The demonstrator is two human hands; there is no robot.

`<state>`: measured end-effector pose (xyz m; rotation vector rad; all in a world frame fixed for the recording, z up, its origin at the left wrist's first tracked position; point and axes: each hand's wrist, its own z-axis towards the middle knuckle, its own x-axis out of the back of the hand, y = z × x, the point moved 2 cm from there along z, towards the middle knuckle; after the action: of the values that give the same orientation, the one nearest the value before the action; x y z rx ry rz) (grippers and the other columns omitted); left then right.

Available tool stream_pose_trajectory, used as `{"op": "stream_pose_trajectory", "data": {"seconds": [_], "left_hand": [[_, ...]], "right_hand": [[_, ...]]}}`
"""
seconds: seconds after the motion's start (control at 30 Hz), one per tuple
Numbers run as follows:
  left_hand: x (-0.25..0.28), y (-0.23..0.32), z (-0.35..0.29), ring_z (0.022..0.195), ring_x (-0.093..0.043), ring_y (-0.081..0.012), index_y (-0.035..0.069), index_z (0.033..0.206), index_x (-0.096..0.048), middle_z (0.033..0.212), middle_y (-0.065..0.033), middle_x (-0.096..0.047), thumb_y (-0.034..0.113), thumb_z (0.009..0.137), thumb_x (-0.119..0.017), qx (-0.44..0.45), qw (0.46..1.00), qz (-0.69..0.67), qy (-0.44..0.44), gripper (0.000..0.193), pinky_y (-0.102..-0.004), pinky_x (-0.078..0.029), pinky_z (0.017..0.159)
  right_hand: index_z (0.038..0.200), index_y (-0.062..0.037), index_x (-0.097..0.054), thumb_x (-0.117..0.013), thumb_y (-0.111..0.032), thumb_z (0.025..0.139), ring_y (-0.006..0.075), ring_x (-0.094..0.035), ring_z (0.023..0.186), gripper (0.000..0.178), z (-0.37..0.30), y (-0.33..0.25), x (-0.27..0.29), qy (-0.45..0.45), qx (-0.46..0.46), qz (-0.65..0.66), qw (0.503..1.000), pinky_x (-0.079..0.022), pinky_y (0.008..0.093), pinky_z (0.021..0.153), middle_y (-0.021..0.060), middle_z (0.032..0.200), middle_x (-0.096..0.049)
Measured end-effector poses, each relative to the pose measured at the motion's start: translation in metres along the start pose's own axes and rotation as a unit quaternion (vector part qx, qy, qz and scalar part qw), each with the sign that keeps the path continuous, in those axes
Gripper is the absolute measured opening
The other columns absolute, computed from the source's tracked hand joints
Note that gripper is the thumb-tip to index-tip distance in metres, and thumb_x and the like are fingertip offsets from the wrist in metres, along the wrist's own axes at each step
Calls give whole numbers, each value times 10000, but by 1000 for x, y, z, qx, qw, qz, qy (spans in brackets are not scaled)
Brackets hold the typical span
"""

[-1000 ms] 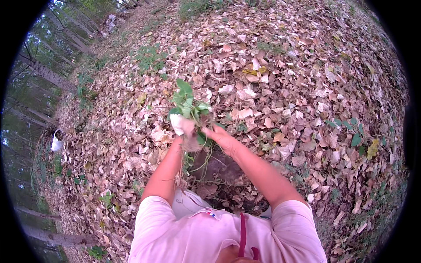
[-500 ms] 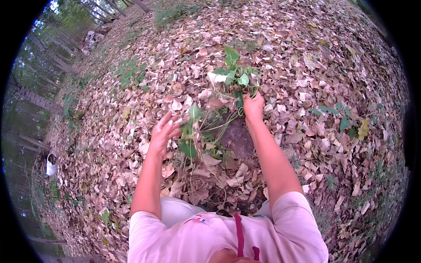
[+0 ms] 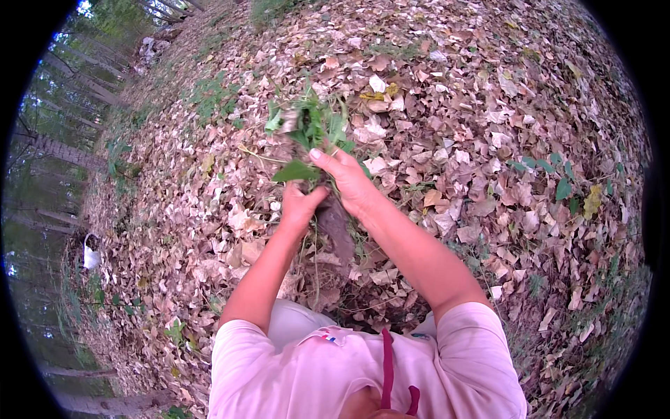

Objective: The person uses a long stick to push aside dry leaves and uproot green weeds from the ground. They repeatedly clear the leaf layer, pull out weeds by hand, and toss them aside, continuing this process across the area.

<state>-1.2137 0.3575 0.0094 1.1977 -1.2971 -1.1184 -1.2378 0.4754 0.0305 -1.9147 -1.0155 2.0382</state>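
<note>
left hand (image 3: 301, 204): closing around the lower stems of the green plant bunch (image 3: 310, 129), fingers curling tight; sitting at 7 o'clock of the right hand, touching it.
right hand (image 3: 347, 178): gripping the same bunch just above the left hand, fingers wrapping the stems, thumb pointing toward 10 o'clock.
green plant bunch: being held upright above the ground at 12 o'clock of both hands; leaves spreading out at the top, one broad leaf hanging toward 9 o'clock.
dark root clump (image 3: 337, 227): hanging below the hands at 6 o'clock; whether it is touching the ground cannot be told.
dry leaf litter (image 3: 488, 140): covering the ground all around.
white object (image 3: 91, 257): lying well apart at 9 o'clock, near the tree trunks (image 3: 56, 150).
</note>
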Motion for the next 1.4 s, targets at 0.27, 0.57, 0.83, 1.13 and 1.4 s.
{"op": "stream_pose_trajectory", "data": {"seconds": [0.27,0.57,0.83,1.13,1.4], "left_hand": [[11,6,4,712,-583,-128,19,974,-560,836,-41,-609,29,709,-594,0,994,-73,83,267,-253,-473,655],[85,-21,16,576,-542,-125,45,818,-571,688,-13,-564,123,768,-545,52,955,-252,144,96,-266,-440,511],[171,-15,34,748,-572,-185,25,933,-539,846,-49,-573,258,864,-522,-99,902,-262,329,243,-352,-468,631],[214,-38,29,808,-602,-262,-75,1014,-529,950,-117,-597,156,821,-517,-40,777,-290,557,301,-394,-497,747],[135,-37,29,863,-558,-306,32,1029,-536,984,-122,-566,370,858,-428,114,913,-388,58,394,-534,-470,796]], "right_hand": [[1285,9,-380,-625,-368,765,218,-560,969,688,10,-48,10,-35,13,-553,832,-423,297,848,160,1112,-564],[1293,41,-341,-449,-519,831,322,-435,1167,734,28,-3,101,19,106,-522,846,-322,367,982,227,1266,-437],[1137,16,-512,-363,-460,878,255,-522,990,562,-38,133,71,-133,-271,-355,885,-390,345,884,182,1073,-561],[1008,11,-529,-585,-389,699,347,-592,830,508,-36,81,35,-258,-101,-720,636,-469,417,739,202,869,-612],[969,-127,-593,-549,-315,734,309,-608,807,304,-51,135,89,-245,-110,-765,585,-477,418,704,127,855,-633]]}}
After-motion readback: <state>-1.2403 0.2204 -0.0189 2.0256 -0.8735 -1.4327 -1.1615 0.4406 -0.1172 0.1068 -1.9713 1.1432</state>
